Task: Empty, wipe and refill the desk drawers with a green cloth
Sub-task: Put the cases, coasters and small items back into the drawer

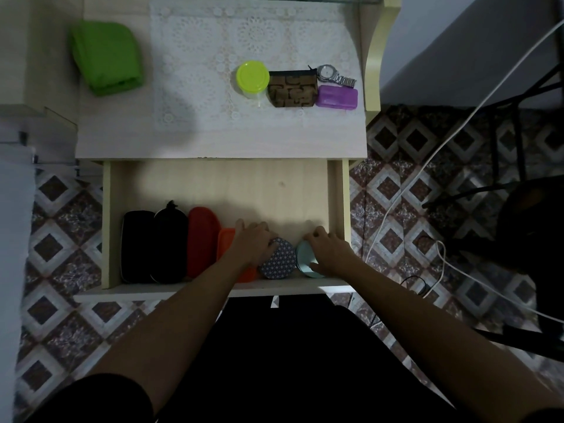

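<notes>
- Your drawer [338, 190] stands pulled out below the desk [122, 132], its back half bare.
- Along its front wall, from your left, lie a black case [136, 245], a black pouch [171, 239], a red case [203, 239], an orange box [225, 242], a patterned tin [279, 264] and a pale blue tin [303, 257] (all packed side by side).
- Your left hand [251, 242] lies over the orange box and the patterned tin, fingers spread and fairly straight, pressing on top rather than curled round either.
- Your right hand [328, 250] grips the pale blue tin, fingers curled over its far edge and thumb at its near edge.
- The green cloth [105, 56] sits folded on the desk's far left corner, well apart from both hands.
- On the lace mat [198, 71] stand a lime-lidded jar [251, 77], a brown purse [291, 88], a watch [331, 74] and a purple box [335, 97], close together.
- A white cable [427, 163] trails over the tiled floor [396, 148] on your right.
</notes>
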